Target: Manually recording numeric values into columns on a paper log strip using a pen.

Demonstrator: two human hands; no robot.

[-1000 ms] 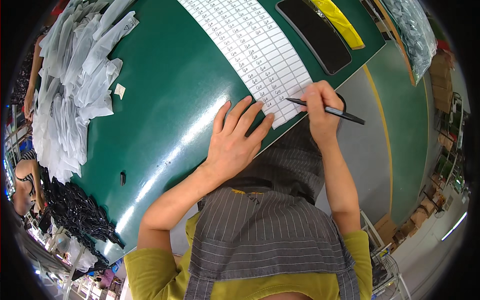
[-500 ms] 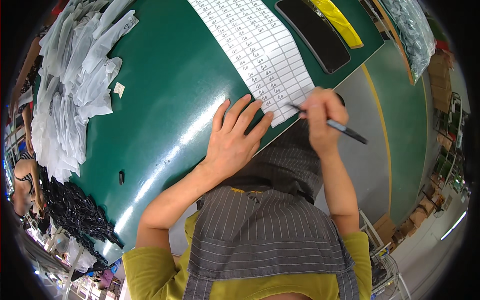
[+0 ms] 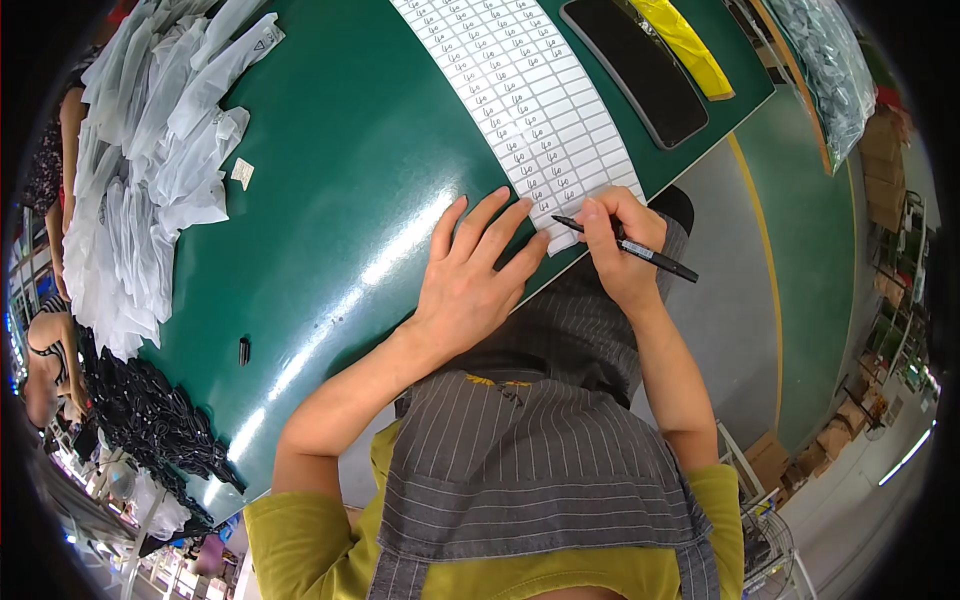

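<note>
A long white sheet of small labels point(image 3: 585, 120) lies along the green table point(image 3: 330, 160), its near end close to the table edge. Handwritten marks fill its left columns, while many cells on the right are blank. My left hand point(image 3: 470, 270) rests with spread fingers on the table, fingertips at the sheet's left edge. In my right hand point(image 3: 628, 245) is a black marker pen point(image 3: 655, 257), held in a writing grip. Its tip is at the lower left cells of the sheet, touching or just above them. The pen's black cap point(image 3: 244, 351) lies apart on the table, far to the left.
Beyond the sheet lie a dark smartphone point(image 3: 640, 75) and a yellow packet point(image 3: 685, 45). Clear plastic bags point(image 3: 160, 150) pile up at the left, with a paper scrap point(image 3: 241, 173) beside them. Black straps point(image 3: 150, 420) heap at the lower left, near another person point(image 3: 48, 345).
My right hand has moved left and slightly down with the pen, bringing its tip to the left part of the sheet. The left hand stays nearly in place.
</note>
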